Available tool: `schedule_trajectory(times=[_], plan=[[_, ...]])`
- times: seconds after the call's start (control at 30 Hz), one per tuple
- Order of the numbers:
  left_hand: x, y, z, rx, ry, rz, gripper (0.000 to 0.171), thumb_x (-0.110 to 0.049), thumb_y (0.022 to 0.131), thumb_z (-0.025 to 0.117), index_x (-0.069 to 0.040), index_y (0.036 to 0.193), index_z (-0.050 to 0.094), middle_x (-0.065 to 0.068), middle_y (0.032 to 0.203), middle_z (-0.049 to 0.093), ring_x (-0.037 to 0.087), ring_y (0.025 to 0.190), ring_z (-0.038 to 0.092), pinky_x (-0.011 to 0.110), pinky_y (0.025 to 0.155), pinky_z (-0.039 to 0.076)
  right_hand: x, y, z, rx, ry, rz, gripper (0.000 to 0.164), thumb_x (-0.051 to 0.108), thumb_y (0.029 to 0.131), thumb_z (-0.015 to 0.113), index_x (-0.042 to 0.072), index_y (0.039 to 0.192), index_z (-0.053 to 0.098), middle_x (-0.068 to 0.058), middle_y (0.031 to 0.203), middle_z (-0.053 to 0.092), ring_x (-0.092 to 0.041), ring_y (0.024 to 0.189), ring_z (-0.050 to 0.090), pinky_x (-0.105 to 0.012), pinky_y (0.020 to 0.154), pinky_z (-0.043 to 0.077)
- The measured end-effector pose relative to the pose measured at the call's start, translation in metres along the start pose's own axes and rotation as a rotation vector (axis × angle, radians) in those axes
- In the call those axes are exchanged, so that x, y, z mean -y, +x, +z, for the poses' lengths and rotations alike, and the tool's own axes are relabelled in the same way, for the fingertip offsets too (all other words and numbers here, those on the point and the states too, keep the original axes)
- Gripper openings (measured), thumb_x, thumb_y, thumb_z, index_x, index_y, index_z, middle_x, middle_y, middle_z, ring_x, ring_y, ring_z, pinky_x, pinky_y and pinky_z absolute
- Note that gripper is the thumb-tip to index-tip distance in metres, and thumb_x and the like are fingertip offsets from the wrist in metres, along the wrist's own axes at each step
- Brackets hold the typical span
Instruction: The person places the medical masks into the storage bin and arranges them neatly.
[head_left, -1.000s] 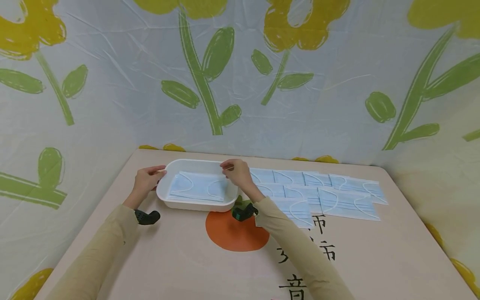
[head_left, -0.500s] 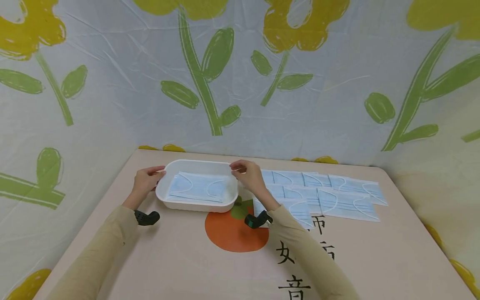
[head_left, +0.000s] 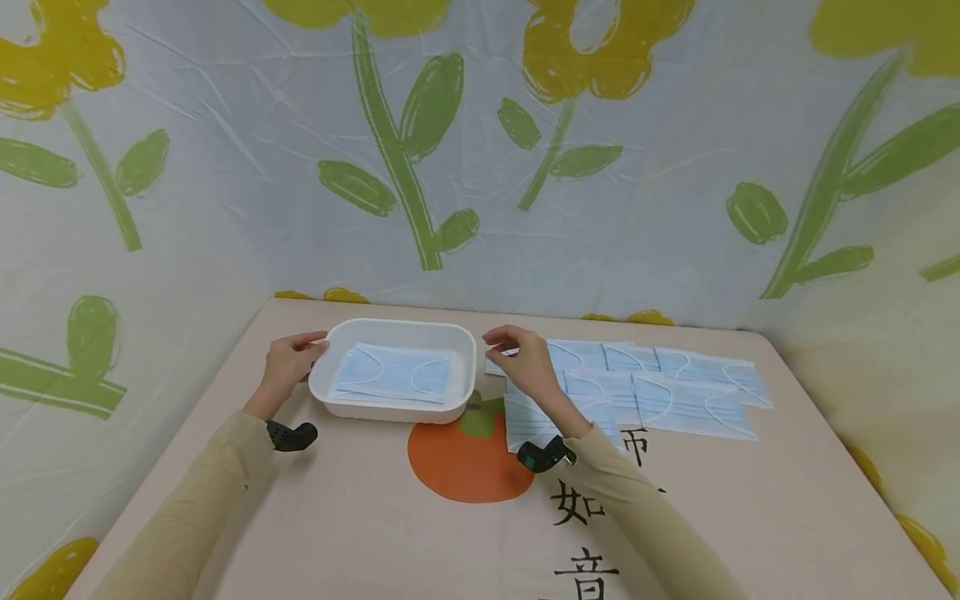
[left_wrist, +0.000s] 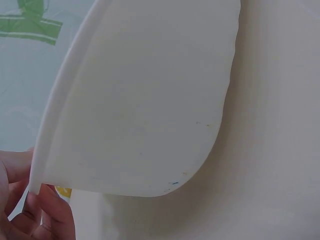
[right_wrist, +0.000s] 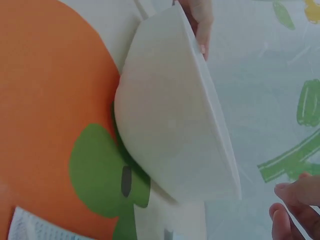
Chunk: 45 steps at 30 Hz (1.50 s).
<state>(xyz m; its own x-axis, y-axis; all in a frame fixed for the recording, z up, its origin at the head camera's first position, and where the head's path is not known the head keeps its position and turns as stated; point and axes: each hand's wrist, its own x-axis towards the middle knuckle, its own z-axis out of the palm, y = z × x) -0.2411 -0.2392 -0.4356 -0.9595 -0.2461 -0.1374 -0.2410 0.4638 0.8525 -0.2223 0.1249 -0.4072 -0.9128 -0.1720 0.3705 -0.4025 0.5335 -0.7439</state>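
Observation:
My left hand (head_left: 291,367) pinches the rim of a white plastic basin (head_left: 397,327) at its left end, thumb on one side and fingers on the other in the left wrist view. Inside the basin lie light blue face masks (head_left: 393,372), stacked flat with white ear loops on top. My right hand (head_left: 527,364) hovers just off the basin's right end, above the left part of the spread-out masks (head_left: 693,406). Its fingers are loosely bent with nothing between them. In the right wrist view, a gap separates its fingertips (right_wrist: 282,189) from the basin wall.
Several masks overlap in rows on the right half of the pale table (head_left: 337,517). An orange fruit print (head_left: 468,467) and black characters (head_left: 588,575) mark the tabletop. A flower-printed cloth (head_left: 600,233) hangs behind and beside the table.
My right hand has moved right, from over the basin's right rim to outside it above the masks. The left hand stays on the rim. The basin and the masks inside look the same.

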Motion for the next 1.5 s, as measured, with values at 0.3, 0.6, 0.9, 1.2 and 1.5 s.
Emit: schedule_trajectory(times=[0.3, 0.6, 0.9, 1.2, 1.5], plan=[[0.000, 0.005, 0.003, -0.037, 0.002, -0.031, 0.040, -0.026, 0.096, 0.058, -0.008, 0.132, 0.058, 0.017, 0.116, 0.060, 0.016, 0.079, 0.054, 0.022, 0.058, 0.051, -0.012, -0.013, -0.023, 0.008, -0.023, 0.009, 0.022, 0.004, 0.083, 0.073, 0.002, 0.105, 0.069, -0.015, 0.100, 0.072, -0.028, 0.085, 0.068, -0.040, 0.075, 0.058], [-0.002, 0.000, 0.001, -0.023, 0.003, -0.021, 0.041, -0.027, 0.097, 0.057, -0.006, 0.133, 0.057, 0.021, 0.120, 0.059, 0.016, 0.077, 0.053, 0.018, 0.056, 0.049, -0.025, -0.026, -0.051, 0.007, -0.075, 0.019, 0.025, 0.003, 0.081, 0.074, 0.003, 0.106, 0.069, -0.015, 0.100, 0.071, -0.027, 0.083, 0.067, -0.041, 0.074, 0.058], [-0.001, 0.001, 0.002, -0.025, 0.010, -0.029, 0.042, -0.028, 0.097, 0.057, -0.006, 0.133, 0.057, 0.021, 0.122, 0.059, 0.017, 0.080, 0.054, 0.019, 0.057, 0.049, -0.040, -0.036, -0.075, -0.005, -0.150, 0.052, 0.026, 0.005, 0.081, 0.075, 0.004, 0.106, 0.069, -0.014, 0.098, 0.071, -0.026, 0.083, 0.067, -0.034, 0.072, 0.058], [-0.001, 0.001, 0.003, -0.019, 0.016, -0.022, 0.042, -0.028, 0.096, 0.057, -0.007, 0.132, 0.058, 0.020, 0.118, 0.059, 0.016, 0.079, 0.053, 0.018, 0.056, 0.050, -0.057, -0.048, -0.097, 0.000, -0.202, 0.081, 0.028, 0.005, 0.080, 0.075, 0.003, 0.107, 0.069, -0.015, 0.098, 0.071, -0.026, 0.083, 0.067, -0.023, 0.070, 0.055], [-0.002, -0.002, 0.002, -0.023, 0.010, -0.015, 0.041, -0.027, 0.097, 0.056, -0.006, 0.133, 0.057, 0.021, 0.120, 0.059, 0.017, 0.079, 0.053, 0.018, 0.056, 0.049, -0.073, -0.063, -0.112, 0.006, -0.246, 0.145, 0.029, 0.006, 0.081, 0.075, 0.001, 0.109, 0.068, -0.018, 0.098, 0.071, -0.029, 0.084, 0.067, -0.018, 0.066, 0.051]])
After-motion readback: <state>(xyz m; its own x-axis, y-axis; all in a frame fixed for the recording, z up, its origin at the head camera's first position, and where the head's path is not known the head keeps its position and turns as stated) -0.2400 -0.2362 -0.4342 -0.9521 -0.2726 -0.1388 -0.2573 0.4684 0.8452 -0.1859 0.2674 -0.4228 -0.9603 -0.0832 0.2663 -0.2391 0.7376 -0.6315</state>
